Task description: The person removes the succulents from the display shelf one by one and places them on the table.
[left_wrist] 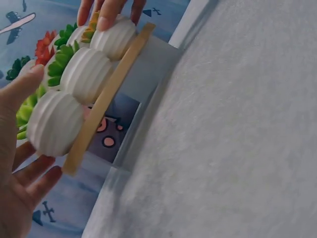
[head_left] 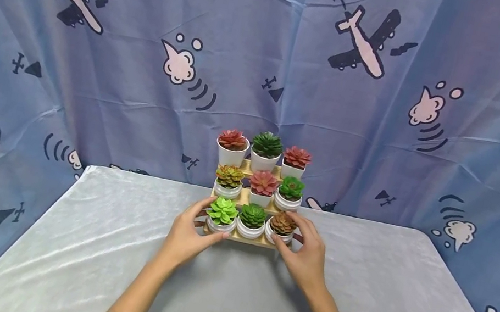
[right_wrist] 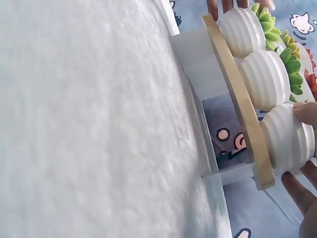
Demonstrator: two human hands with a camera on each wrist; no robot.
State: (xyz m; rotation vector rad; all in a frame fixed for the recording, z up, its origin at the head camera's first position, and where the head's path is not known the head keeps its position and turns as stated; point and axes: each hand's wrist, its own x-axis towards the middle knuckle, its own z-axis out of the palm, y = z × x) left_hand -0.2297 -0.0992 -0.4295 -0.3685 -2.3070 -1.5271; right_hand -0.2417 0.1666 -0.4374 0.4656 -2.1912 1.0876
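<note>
My left hand (head_left: 187, 235) curves round the potted succulent with bright green leaves (head_left: 222, 210) at the left end of the lowest step. Its thumb is at the front of the white pot (left_wrist: 55, 124), the other fingers along its outer side. At the right end, my right hand (head_left: 308, 255) grips the potted brown succulent (head_left: 283, 223), thumb on the ribbed white pot (right_wrist: 287, 139) and fingers on the far side. Between them stands a potted dark green succulent (head_left: 252, 216). All three sit on the front wooden board (left_wrist: 106, 99) of a tiered stand.
Two higher steps hold more potted succulents, including a pink one (head_left: 263, 183) and a dark green one (head_left: 267, 146). The stand has pale, see-through supports (right_wrist: 200, 62). It stands on a white-covered table (head_left: 114, 243), before a blue curtain (head_left: 252, 28) printed with planes.
</note>
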